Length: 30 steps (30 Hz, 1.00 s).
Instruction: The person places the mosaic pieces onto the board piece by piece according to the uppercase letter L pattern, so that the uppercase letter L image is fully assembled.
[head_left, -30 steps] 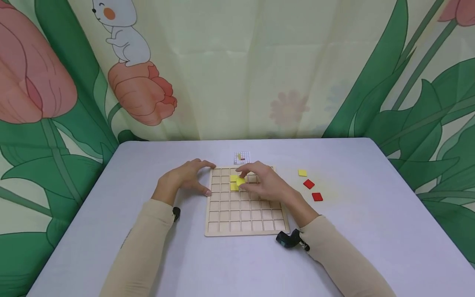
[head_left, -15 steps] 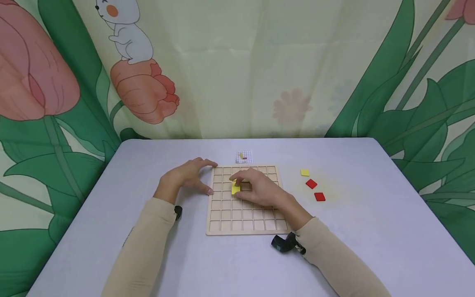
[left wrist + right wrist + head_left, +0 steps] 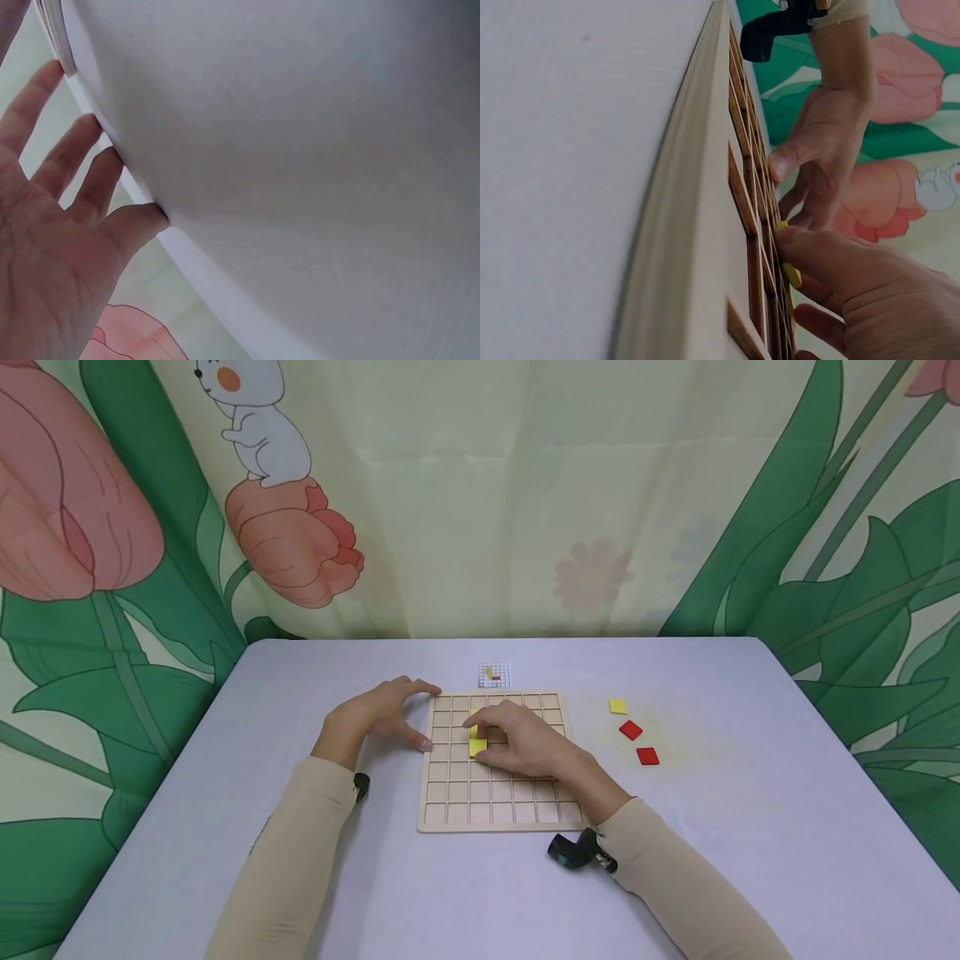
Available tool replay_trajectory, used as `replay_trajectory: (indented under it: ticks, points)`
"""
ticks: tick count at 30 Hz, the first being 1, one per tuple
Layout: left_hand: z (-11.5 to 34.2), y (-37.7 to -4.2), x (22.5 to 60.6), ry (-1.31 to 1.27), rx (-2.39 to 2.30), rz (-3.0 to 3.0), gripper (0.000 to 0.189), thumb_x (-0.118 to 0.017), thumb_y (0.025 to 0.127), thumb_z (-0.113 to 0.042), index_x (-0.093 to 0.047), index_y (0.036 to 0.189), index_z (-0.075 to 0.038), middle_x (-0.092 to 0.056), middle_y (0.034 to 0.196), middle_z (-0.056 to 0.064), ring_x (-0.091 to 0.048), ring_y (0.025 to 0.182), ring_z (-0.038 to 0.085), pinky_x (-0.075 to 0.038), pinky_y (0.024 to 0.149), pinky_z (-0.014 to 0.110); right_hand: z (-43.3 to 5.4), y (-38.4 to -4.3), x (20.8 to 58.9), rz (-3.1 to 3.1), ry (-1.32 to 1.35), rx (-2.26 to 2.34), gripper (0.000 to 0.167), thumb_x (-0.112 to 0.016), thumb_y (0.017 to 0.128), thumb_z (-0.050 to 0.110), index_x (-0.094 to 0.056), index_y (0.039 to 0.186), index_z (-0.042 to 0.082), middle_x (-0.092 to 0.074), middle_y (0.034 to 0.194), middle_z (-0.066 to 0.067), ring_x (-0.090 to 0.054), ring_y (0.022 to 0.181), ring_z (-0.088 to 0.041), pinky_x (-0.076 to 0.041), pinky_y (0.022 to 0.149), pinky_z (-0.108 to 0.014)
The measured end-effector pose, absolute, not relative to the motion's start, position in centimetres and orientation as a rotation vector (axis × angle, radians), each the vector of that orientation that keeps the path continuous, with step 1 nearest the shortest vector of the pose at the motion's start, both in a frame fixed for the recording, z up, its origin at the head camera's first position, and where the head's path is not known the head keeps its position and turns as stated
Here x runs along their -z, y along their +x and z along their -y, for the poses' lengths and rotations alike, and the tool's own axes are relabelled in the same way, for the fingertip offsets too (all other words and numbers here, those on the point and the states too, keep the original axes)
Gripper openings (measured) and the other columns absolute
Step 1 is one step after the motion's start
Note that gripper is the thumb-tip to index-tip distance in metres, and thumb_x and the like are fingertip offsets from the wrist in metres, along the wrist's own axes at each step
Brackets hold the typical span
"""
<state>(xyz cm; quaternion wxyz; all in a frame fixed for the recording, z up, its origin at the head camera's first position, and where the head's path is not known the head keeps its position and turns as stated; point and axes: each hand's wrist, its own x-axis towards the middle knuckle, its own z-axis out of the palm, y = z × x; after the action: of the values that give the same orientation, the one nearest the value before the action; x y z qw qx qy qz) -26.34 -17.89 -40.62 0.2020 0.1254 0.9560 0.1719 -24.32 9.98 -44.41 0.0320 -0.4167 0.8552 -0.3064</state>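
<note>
A square wooden grid board point(image 3: 457, 793) lies on the table. My right hand point(image 3: 525, 739) is over its upper middle, thumb and fingers round a small yellow tile point(image 3: 477, 748). Directly behind that tile, another yellow tile point(image 3: 473, 732) shows in part under the fingers; the rest of the column is hidden. In the right wrist view, the right thumb point(image 3: 799, 236) is against a yellow tile point(image 3: 791, 274) close over the grid. My left hand point(image 3: 378, 717) is spread at the board's left side, with thumb and forefinger touching its edge; the left wrist view shows the left hand's point(image 3: 60, 232) fingers apart.
Right of the board lie a loose yellow tile point(image 3: 617, 707) and two red tiles, one turned point(image 3: 631, 729) and one nearer point(image 3: 648, 756). A small printed grid card point(image 3: 494, 674) lies behind the board. A patterned curtain point(image 3: 465, 510) hangs beyond the white table point(image 3: 720, 860).
My right hand has moved slightly left and toward me, bringing the yellow tile from beside the column to its near end. The left hand stays at the board's edge.
</note>
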Motion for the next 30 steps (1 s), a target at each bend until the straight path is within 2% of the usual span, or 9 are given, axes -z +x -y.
replay_trajectory:
  ticks: [18,25,30]
  points:
    - [17.8,-26.3,40.6,0.335,-0.477,-2.666,0.1,-0.093,0.068,-0.054,-0.043,0.154,-0.038,-0.035,0.161,0.011,-0.035,0.147,0.037,-0.036,0.114,0.064,-10.3,-24.3,44.2,-2.614,-1.29,0.938,0.041,-0.08,0.09,0.023,-0.068,0.129,0.015,-0.069,0.104,0.006,-0.06,0.103,-0.016,-0.048,0.095,-0.037]
    - [17.8,-26.5,40.6,0.346,-0.455,-2.674,0.1,-0.093,0.069,-0.054,-0.044,0.154,-0.037,-0.034,0.162,0.012,-0.034,0.147,0.038,-0.036,0.114,0.064,-11.5,-24.2,43.8,-2.633,-1.246,0.974,0.037,-0.076,0.092,0.019,-0.068,0.128,0.013,-0.068,0.109,0.001,-0.055,0.111,-0.019,-0.045,0.101,-0.04]
    - [17.8,-26.4,40.8,0.341,-0.464,-2.667,0.1,-0.093,0.069,-0.054,-0.043,0.154,-0.037,-0.034,0.162,0.011,-0.033,0.148,0.037,-0.035,0.115,0.064,-13.0,-24.1,43.5,-2.665,-1.194,0.976,0.037,-0.075,0.094,0.019,-0.067,0.129,0.014,-0.067,0.114,0.0,-0.056,0.115,-0.02,-0.046,0.101,-0.041]
